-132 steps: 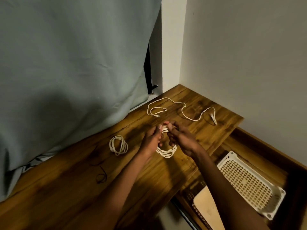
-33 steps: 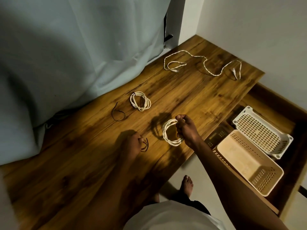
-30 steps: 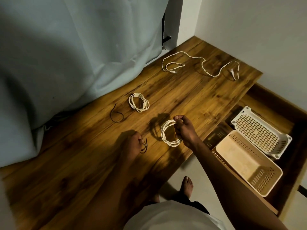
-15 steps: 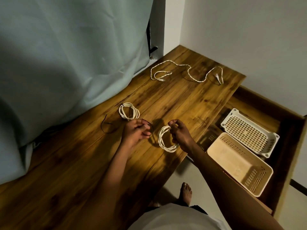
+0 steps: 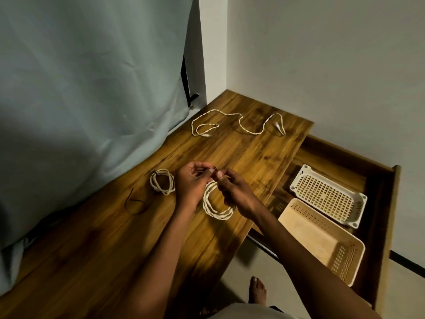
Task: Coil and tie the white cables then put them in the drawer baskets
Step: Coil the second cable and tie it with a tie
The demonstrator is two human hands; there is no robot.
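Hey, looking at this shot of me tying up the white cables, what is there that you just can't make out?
- Head view: the top of the held coil is hidden behind the left hand and right hand.
- The dark tie pinched between them is too thin to tell whether it is wrapped yet.
- The plug types on the loose cable are too small.
- The drawer floor beside the white basket is in shadow.

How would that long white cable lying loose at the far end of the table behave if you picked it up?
The uncoiled cable lies in wavy bends, so it would probably droop limply. It looks thin, so likely light. Its two free ends would probably dangle and swing.
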